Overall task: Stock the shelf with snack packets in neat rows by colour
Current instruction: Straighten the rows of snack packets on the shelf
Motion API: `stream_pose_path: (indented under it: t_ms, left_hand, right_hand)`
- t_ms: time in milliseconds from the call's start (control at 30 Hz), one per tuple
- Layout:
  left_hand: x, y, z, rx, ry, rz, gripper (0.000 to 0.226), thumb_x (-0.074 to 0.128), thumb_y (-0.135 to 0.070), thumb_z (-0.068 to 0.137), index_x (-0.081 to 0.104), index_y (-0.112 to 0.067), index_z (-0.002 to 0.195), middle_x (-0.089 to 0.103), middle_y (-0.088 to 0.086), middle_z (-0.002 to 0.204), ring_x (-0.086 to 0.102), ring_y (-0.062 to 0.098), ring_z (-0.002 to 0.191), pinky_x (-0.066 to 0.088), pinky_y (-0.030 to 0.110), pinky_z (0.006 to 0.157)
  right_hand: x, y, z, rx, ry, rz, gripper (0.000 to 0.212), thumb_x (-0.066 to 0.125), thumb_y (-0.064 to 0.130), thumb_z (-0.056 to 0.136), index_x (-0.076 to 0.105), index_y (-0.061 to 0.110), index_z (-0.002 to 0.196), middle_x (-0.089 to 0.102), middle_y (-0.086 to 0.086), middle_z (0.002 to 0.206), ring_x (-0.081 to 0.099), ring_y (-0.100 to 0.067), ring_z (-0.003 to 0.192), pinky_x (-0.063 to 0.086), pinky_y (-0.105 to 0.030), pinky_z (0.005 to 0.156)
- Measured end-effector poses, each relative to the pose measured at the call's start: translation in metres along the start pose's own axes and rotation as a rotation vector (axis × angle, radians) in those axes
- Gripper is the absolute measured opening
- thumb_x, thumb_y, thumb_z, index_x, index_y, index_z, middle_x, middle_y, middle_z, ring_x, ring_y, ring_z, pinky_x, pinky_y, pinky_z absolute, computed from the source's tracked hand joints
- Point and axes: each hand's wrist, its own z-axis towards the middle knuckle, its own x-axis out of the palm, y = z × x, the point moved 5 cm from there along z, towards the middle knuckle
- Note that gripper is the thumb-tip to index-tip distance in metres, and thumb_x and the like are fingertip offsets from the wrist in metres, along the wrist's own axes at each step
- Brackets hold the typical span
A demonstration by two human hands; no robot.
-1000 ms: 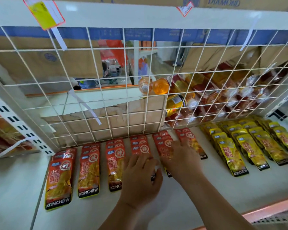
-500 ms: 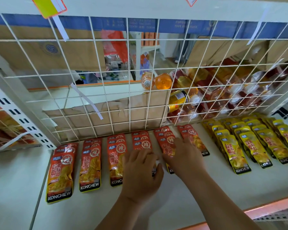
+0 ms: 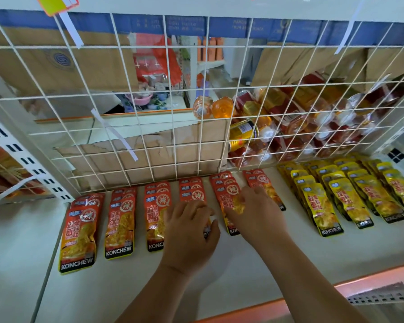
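White painted metal forms the shelf (image 3: 266,264) — smooth and matte, with an orange lip (image 3: 243,311) along its front edge. Behind it stands a white wire grid (image 3: 165,96) of square cells, and through it show brown cardboard boxes (image 3: 56,66) and a jumble of glossy cans (image 3: 241,134) and jars.

Six rows of red packets (image 3: 119,227) lie flat on the left part of the shelf, with rows of yellow packets (image 3: 322,206) to the right. All are slim foil pouches, shiny and crinkled, overlapped like roof tiles. Each pouch's long axis runs front to back, with its KONCHEW band toward the front edge (the leftmost rows slant a little).

The left hand (image 3: 189,234) lies palm down over the fourth red row, fingers bent onto the front pouch — whether it grips, I cannot tell. The right hand (image 3: 257,213) rests on the fifth red row with its fingers loosely spread and their tips on the top pouch, clasping nothing.
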Motion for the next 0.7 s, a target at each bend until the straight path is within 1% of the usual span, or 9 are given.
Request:
stream_pose_path:
  t_ms: [100,200,300,367,433,533,567,633,700]
  left_hand:
    - [-0.001,-0.001,0.000,0.002,-0.007,0.031,0.022,0.058,-0.038,0.088,0.071,-0.023,0.097,0.066,-0.007,0.105,0.058,0.020,0.100,0.042,0.042,0.085]
    - [-0.002,-0.004,0.000,0.020,-0.016,0.070,0.024,0.058,-0.037,0.086,0.072,-0.022,0.097,0.067,-0.006,0.105,0.060,0.022,0.099,0.043,0.043,0.084]
    - [-0.003,-0.010,-0.005,0.017,-0.041,0.124,0.027,0.060,-0.037,0.084,0.075,-0.020,0.099,0.068,-0.003,0.107,0.063,0.026,0.099,0.041,0.043,0.087]
    - [-0.004,-0.014,-0.010,-0.014,-0.040,0.144,0.031,0.062,-0.038,0.084,0.075,-0.021,0.106,0.069,-0.001,0.112,0.063,0.026,0.103,0.041,0.045,0.092]
    - [-0.007,-0.023,-0.015,-0.057,-0.034,0.166,0.034,0.061,-0.040,0.085,0.074,-0.021,0.111,0.069,-0.001,0.116,0.063,0.027,0.107,0.042,0.048,0.096]
    - [-0.019,-0.043,-0.019,-0.144,-0.034,0.192,0.041,0.060,-0.044,0.084,0.070,-0.024,0.117,0.067,-0.001,0.123,0.059,0.028,0.112,0.044,0.048,0.096]
    - [-0.025,-0.050,-0.019,-0.177,-0.036,0.198,0.043,0.060,-0.046,0.084,0.068,-0.025,0.121,0.065,-0.002,0.126,0.058,0.028,0.115,0.045,0.049,0.097]
    - [-0.040,-0.063,-0.021,-0.242,-0.029,0.224,0.049,0.059,-0.049,0.086,0.061,-0.029,0.130,0.061,-0.001,0.135,0.054,0.030,0.125,0.042,0.054,0.103]
    - [-0.059,-0.075,-0.021,-0.285,-0.030,0.270,0.056,0.057,-0.053,0.087,0.056,-0.032,0.139,0.056,-0.001,0.143,0.049,0.030,0.134,0.038,0.057,0.109]
  right_hand:
    - [-0.007,-0.003,-0.004,-0.034,0.001,0.039,0.038,0.066,0.052,0.086,0.056,0.023,0.109,0.055,0.001,0.113,0.061,-0.024,0.097,0.050,-0.034,0.074]
    - [-0.020,-0.007,-0.007,-0.075,-0.009,0.070,0.027,0.065,0.048,0.087,0.053,0.027,0.099,0.056,0.004,0.107,0.056,-0.019,0.090,0.040,-0.030,0.068]
    - [-0.031,-0.012,-0.010,-0.138,-0.023,0.089,0.025,0.065,0.047,0.087,0.048,0.029,0.092,0.057,0.003,0.102,0.056,-0.020,0.087,0.043,-0.033,0.069]
    - [-0.035,-0.017,-0.012,-0.176,-0.001,0.119,0.024,0.066,0.046,0.087,0.051,0.028,0.093,0.057,0.003,0.101,0.057,-0.020,0.087,0.047,-0.035,0.072]
    - [-0.040,-0.021,-0.014,-0.236,0.022,0.143,0.023,0.066,0.043,0.087,0.054,0.026,0.096,0.056,0.002,0.100,0.057,-0.019,0.088,0.048,-0.035,0.074]
    - [-0.051,-0.023,-0.019,-0.342,0.027,0.166,0.029,0.067,0.038,0.085,0.058,0.023,0.108,0.056,0.002,0.095,0.056,-0.020,0.089,0.050,-0.040,0.078]
    - [-0.056,-0.022,-0.022,-0.376,0.030,0.171,0.027,0.067,0.036,0.085,0.058,0.024,0.108,0.056,0.004,0.092,0.055,-0.019,0.087,0.050,-0.040,0.077]
    - [-0.067,-0.019,-0.028,-0.440,0.042,0.186,0.019,0.065,0.037,0.083,0.057,0.029,0.098,0.056,0.008,0.090,0.055,-0.016,0.087,0.049,-0.038,0.074]
    - [-0.081,-0.011,-0.033,-0.507,0.024,0.179,0.018,0.063,0.039,0.085,0.060,0.031,0.101,0.059,0.011,0.096,0.057,-0.013,0.093,0.046,-0.032,0.076]
